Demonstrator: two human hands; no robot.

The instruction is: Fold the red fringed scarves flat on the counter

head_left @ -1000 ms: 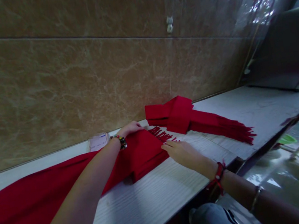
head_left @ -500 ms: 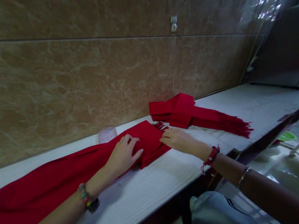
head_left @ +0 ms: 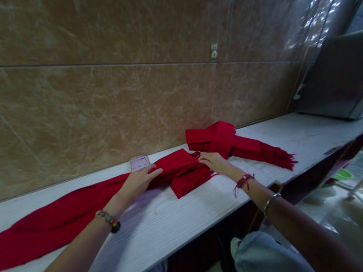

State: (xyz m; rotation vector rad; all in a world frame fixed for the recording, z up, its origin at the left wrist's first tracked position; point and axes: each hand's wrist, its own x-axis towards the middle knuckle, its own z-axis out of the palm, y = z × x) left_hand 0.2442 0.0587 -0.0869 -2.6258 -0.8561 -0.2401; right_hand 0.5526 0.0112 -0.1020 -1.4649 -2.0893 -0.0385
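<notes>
A long red scarf (head_left: 74, 215) lies along the white counter, its right part folded over in layers, with fringe showing at the end. My left hand (head_left: 138, 181) is closed on the scarf near its middle, thumb and fingers at the folded edge. At the fringed end, my right hand (head_left: 216, 162) pinches the upper layer of the same scarf. Just beyond it, a second red scarf (head_left: 224, 136) rests folded and crossed over itself, its fringe pointing right.
A phone (head_left: 138, 162) with a lit screen lies by the tiled wall (head_left: 96, 112). The white counter (head_left: 167, 220) runs to a dark grey box-like appliance (head_left: 339, 76) at the far right. Below the counter, a green basin (head_left: 342, 174) shows at the right.
The upper layer has been drawn back towards the wall, narrowing the scarf and exposing the lower layer in front. My left hand has shifted left along it. The view has tilted up slightly.
</notes>
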